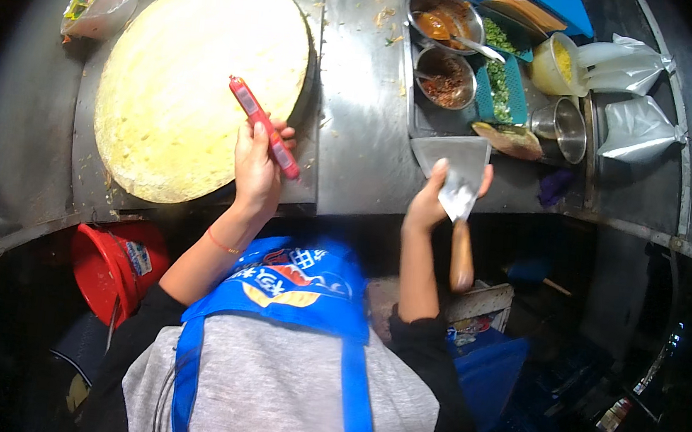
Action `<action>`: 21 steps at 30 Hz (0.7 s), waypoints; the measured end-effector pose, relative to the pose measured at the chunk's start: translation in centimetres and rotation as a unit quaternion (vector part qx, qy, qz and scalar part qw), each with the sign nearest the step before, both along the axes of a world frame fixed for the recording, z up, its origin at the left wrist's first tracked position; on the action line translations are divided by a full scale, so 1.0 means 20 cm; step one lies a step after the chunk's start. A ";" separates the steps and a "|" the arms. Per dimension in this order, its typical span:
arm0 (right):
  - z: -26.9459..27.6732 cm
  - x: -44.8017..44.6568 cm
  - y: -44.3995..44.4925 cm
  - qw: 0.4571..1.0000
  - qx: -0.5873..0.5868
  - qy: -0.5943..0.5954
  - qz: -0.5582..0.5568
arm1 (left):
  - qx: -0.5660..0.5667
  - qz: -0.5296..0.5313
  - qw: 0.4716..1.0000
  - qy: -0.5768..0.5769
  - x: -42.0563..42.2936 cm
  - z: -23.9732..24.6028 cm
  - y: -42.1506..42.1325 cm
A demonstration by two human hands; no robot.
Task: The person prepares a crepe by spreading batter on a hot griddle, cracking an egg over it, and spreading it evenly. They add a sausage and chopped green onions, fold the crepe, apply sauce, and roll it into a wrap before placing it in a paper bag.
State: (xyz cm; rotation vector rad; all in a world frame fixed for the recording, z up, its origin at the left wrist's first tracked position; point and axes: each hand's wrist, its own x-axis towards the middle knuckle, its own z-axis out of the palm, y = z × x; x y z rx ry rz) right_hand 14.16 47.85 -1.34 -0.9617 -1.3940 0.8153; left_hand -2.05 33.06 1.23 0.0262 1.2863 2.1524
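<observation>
My left hand (257,167) grips a red plastic-wrapped sausage (262,125), held at a slant above the right edge of a large round pale-yellow pancake (193,82). That pancake rests on a steel worktop (357,98). In my right hand (430,196) is a metal scraper (463,180) with a wooden handle (461,258). Its wide blade points away from me, and the handle hangs down past the worktop's front edge. The thumb lies against the blade.
Right of the worktop's middle stand a steel bowl of reddish sauce (443,22), a bowl of chili paste (445,85) and teal baskets of chopped greens (500,90). A clear plastic bag (104,2) sits far left. A red bucket (106,274) is below the front edge.
</observation>
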 end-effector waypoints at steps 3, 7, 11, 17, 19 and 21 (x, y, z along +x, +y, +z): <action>-0.19 0.15 0.38 0.989 -0.063 -0.134 0.016 | -0.022 -0.063 0.998 -0.013 0.09 0.03 0.01; -0.42 0.22 0.55 0.933 0.037 -0.355 0.045 | -0.022 -0.083 0.996 0.014 0.16 0.08 0.03; -0.46 0.34 0.31 0.965 0.017 -0.263 -0.005 | -0.027 -0.100 0.991 0.081 0.17 0.08 -0.02; 0.04 0.02 -0.31 0.731 -0.460 0.118 0.491 | 0.001 -0.136 0.988 0.080 0.17 0.06 -0.08; 0.15 -0.12 -0.38 0.725 -0.438 0.110 0.520 | 0.021 -0.136 0.988 0.065 0.14 0.08 -0.14; 0.16 -0.20 -0.39 0.762 -0.387 0.014 0.518 | -0.002 -0.083 0.977 0.197 0.04 0.08 -0.21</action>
